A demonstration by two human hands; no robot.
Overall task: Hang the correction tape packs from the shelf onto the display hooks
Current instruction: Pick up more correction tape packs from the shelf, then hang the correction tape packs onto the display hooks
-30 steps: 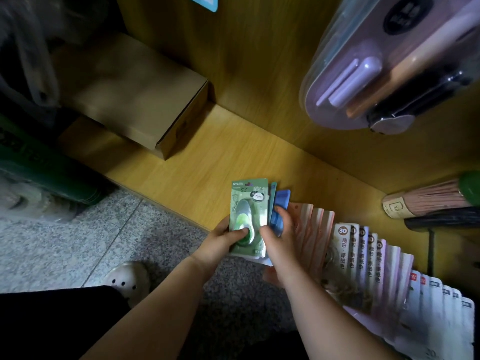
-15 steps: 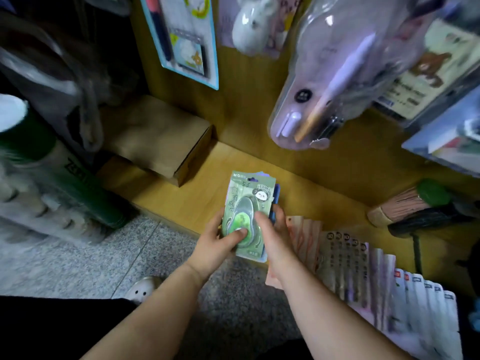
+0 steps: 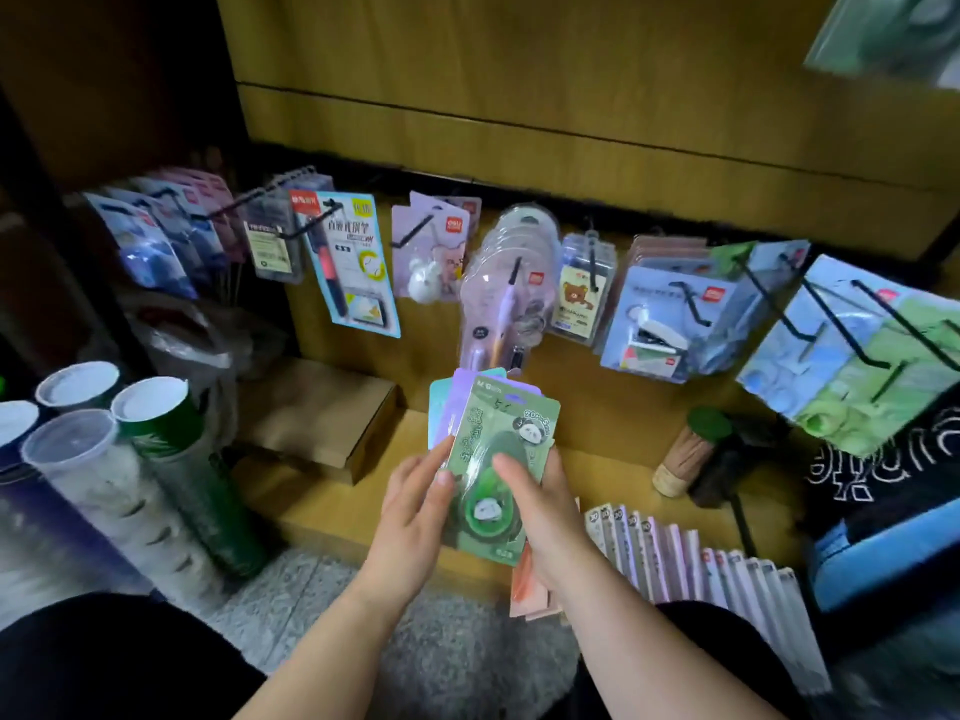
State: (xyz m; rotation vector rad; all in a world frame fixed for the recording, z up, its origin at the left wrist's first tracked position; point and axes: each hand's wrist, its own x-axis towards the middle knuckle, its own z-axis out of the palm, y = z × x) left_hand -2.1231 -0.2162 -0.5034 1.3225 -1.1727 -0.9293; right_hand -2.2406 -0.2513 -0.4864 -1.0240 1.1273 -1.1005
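Holding a small stack of packs (image 3: 493, 449) above the shelf (image 3: 613, 475), both hands grip it: left hand (image 3: 415, 511) with fingers curled along the left edge, right hand (image 3: 540, 506) with thumb pressed on the green front pack. Hooks (image 3: 415, 231) with hanging goods line the panel behind

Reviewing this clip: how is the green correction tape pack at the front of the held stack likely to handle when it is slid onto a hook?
The green correction tape pack looks like a flat card with a glossy plastic blister, so probably light and fairly stiff, though the card may flex. That shiny blister could be slippery under the right hand. With the left hand fanning the packs behind, they may slide apart.
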